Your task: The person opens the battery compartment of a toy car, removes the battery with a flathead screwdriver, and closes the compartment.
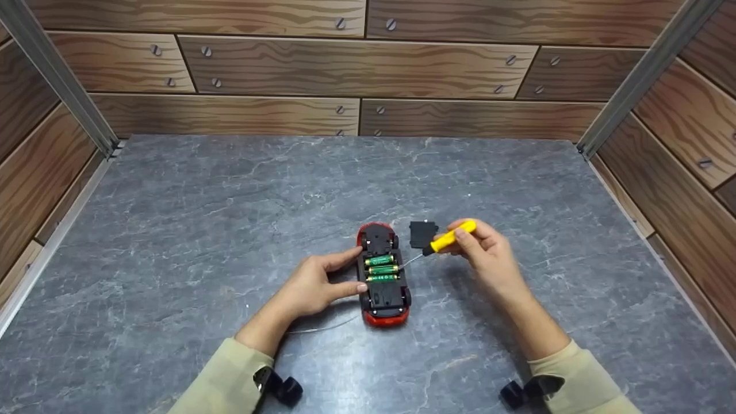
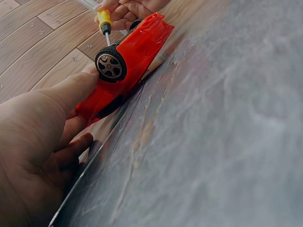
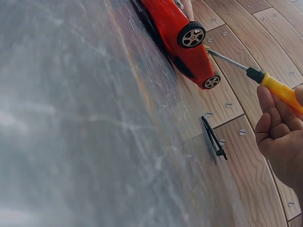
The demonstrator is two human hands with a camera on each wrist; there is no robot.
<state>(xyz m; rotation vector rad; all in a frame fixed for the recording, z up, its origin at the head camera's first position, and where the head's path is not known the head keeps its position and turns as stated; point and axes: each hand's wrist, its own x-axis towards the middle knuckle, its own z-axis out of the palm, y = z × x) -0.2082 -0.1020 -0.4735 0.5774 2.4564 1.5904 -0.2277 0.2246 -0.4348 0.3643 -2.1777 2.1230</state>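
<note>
A red toy car [image 1: 386,318] lies upside down on the grey table, its black underside facing up. In its open compartment sit three green batteries [image 1: 382,269] side by side. My left hand [image 1: 313,286] holds the car along its left side, with thumb and index finger spread along the edge. In my right hand [image 1: 489,253] is a screwdriver [image 1: 454,236] with a yellow handle, pinched between thumb and fingers. Its metal shaft slants down to the right end of the batteries; whether the tip touches one cannot be told. A black battery cover [image 1: 423,234] lies just right of the car.
The grey marbled table [image 1: 230,201] is enclosed by wood-patterned walls [image 1: 356,66] at the back and sides. A thin pale cable-like line [image 1: 325,329] runs on the table between the left wrist and the car. Black wrist cameras [image 1: 287,391] sit on both sleeves.
</note>
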